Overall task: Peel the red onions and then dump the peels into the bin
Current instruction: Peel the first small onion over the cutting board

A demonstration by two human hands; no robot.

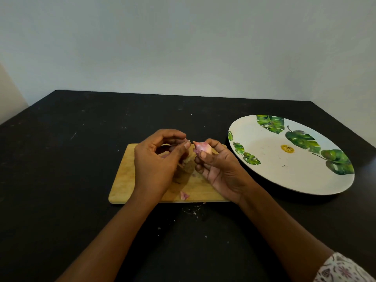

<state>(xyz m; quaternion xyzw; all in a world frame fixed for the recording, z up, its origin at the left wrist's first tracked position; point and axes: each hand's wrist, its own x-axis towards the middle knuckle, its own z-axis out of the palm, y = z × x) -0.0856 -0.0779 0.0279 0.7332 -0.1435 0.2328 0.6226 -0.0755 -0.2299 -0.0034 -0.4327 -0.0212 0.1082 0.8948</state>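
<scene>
Both hands hover over a wooden cutting board in the middle of the black table. My right hand holds a small pinkish red onion between its thumb and curled fingers. My left hand is just left of it, fingers curled, pinching a thin strip of peel near the onion's tip. A loose piece of pink peel lies on the board's near edge. More peel under the hands is mostly hidden. No bin is in view.
A large white plate with green leaf prints and a yellow stain stands on the table to the right of the board. Small white scraps lie on the table just in front of the board. A pale wall runs behind the table.
</scene>
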